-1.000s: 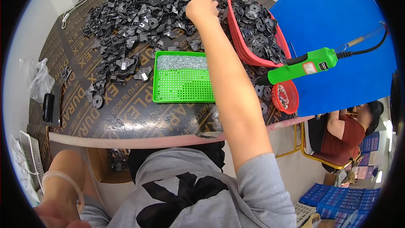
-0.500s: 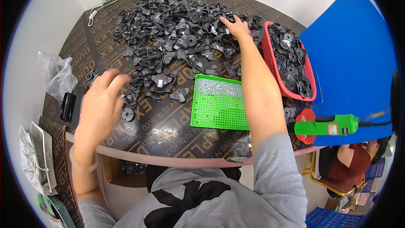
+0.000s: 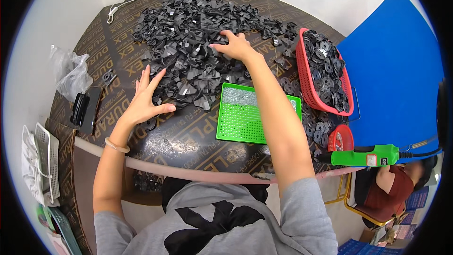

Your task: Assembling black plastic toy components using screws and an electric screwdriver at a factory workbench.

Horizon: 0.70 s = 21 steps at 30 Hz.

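A broad heap of black plastic parts (image 3: pixel 188 23) covers the far and middle table. My right hand (image 3: pixel 236 48) reaches into its near right side, fingers spread and bent among the parts, gripping none that I can make out. At the heap's near left edge, my left hand (image 3: pixel 145 99) is open, thumb and fingers wide apart, fingertips beside the parts. Partly under my left palm lies a round black disc (image 3: pixel 149 124). Below my right forearm sits a green perforated tray (image 3: pixel 236 127) with small silver metal pieces (image 3: pixel 238 97) along its far side; the forearm hides part of it.
At right, a red basket (image 3: pixel 303 68) holds black discs; more loose discs (image 3: pixel 321 131) lie beside it. Nearer are a red bowl (image 3: pixel 347 134) and a green power screwdriver (image 3: pixel 368 157). A blue board (image 3: pixel 391 66) stands behind. Left: clear plastic bag (image 3: pixel 71 78), black case (image 3: pixel 79 108).
My right hand has swept left and nearer, and parts are bunched closer to my left hand. My left hand has moved right to the heap's edge. The view has shifted slightly.
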Each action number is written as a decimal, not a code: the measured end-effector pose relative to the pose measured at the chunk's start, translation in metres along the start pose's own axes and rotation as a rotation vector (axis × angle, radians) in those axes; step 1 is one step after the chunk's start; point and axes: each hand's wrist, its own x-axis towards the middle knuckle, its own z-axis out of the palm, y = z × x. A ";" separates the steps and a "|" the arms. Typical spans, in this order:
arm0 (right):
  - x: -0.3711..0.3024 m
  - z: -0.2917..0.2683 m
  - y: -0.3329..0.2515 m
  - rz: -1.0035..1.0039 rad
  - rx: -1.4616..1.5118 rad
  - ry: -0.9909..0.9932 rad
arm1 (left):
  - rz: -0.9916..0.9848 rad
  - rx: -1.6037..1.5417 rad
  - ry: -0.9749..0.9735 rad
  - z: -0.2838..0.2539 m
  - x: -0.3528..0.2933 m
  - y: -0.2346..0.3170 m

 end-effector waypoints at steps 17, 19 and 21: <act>-0.279 -0.021 -0.064 -0.697 0.080 0.330 | 0.182 0.074 0.423 0.015 -0.074 0.071; -0.328 -0.033 -0.030 -0.620 0.112 0.182 | 0.310 0.050 0.422 0.018 -0.085 0.093; -0.364 -0.050 0.010 -0.330 0.259 -0.109 | 0.427 0.032 0.376 0.029 -0.094 0.103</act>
